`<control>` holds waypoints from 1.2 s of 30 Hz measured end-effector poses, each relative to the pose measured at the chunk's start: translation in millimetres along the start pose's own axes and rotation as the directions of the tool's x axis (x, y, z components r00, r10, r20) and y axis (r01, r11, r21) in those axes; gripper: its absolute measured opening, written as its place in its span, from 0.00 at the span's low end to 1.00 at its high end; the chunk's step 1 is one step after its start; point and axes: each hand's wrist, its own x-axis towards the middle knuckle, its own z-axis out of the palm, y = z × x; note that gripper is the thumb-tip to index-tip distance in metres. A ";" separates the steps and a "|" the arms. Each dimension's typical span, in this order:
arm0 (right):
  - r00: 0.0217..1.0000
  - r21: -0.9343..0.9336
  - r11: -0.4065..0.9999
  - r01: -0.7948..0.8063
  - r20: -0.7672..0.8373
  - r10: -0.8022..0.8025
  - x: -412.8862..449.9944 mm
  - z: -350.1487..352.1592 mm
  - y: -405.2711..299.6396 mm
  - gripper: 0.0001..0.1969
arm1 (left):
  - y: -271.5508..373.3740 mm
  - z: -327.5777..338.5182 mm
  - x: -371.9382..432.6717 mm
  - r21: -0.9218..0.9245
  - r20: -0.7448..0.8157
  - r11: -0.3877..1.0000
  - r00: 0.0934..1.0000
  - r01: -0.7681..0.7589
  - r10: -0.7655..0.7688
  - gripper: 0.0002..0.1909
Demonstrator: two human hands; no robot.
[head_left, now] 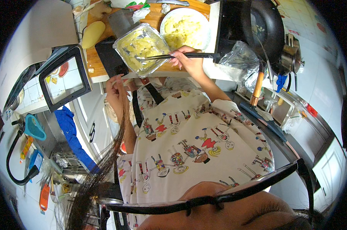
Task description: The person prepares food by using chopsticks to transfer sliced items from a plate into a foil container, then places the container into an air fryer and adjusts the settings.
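Observation:
My right hand grips the black handle of a fork, whose metal tines reach into mashed, pale yellow potato in a square foil tray. Just beyond, a round white bowl holds more yellow potato pieces. My left hand is at the counter's front edge, close to a black flat object beside the tray; its fingers are bent, and whether they hold anything is unclear. A peeled potato lies at the left on the wooden board.
Right of the bowl are a black wok with a wooden handle, a crumpled clear plastic bag and a metal pot. A cleaver blade lies behind the tray. An open black-framed window or door stands at left.

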 end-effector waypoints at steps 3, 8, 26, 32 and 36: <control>0.986 -0.115 0.988 0.104 -0.116 -0.117 -0.5 -8.0 -3.5 0.07 | -2.3 -7.0 -2.2 -0.014 -0.002 1.000 1.000 -0.010 0.010 0.10; 0.883 -0.210 0.958 0.198 -0.386 -0.267 0.0 -35.3 -27.0 0.12 | -1.9 -7.7 -2.3 0.016 -0.017 0.999 0.999 0.040 -0.040 0.10; 0.910 -0.414 0.880 0.232 -0.226 -0.346 52.8 -33.7 -12.8 0.13 | 3.0 -1.7 0.6 0.125 0.002 0.992 1.000 -0.013 0.013 0.12; 0.885 -0.117 0.978 0.174 -0.417 -0.207 63.9 -28.6 -1.9 0.20 | 5.5 -3.5 -1.5 0.137 -0.017 0.991 1.000 0.001 0.002 0.11; 0.882 0.146 0.989 0.010 -0.467 0.060 57.3 -44.9 0.5 0.24 | 4.8 -5.6 -2.9 0.120 0.005 0.992 1.000 0.028 -0.028 0.11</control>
